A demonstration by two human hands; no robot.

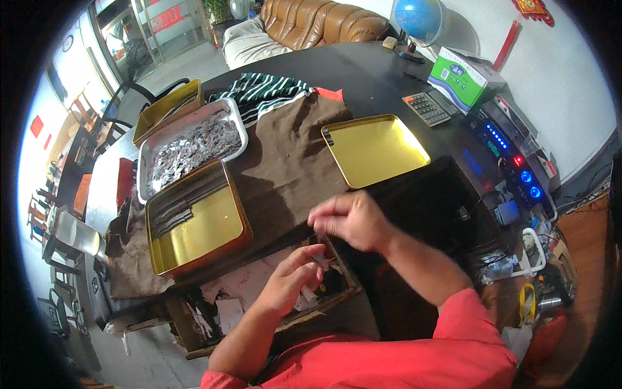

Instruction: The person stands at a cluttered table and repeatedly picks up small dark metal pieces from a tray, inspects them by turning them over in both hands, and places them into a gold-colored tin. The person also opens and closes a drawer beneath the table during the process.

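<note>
My right hand hovers over the front edge of the brown cloth, fingertips pinched together; whatever is between them is hidden or too small to make out. Lower and to the left, my left hand is above a pulled-out drawer, its fingers curved and apart with nothing visible in them. A deep gold tray holds rows of dark thin strips along its far left side. Behind it, a white tray is heaped with small grey flat pieces. A shallow gold tray on the right carries a few dark pieces in one corner.
Another gold tray stands at the back left, near a striped cloth. At the right are a calculator, a green-and-white box, a lit device and a globe. A sofa stands beyond the table.
</note>
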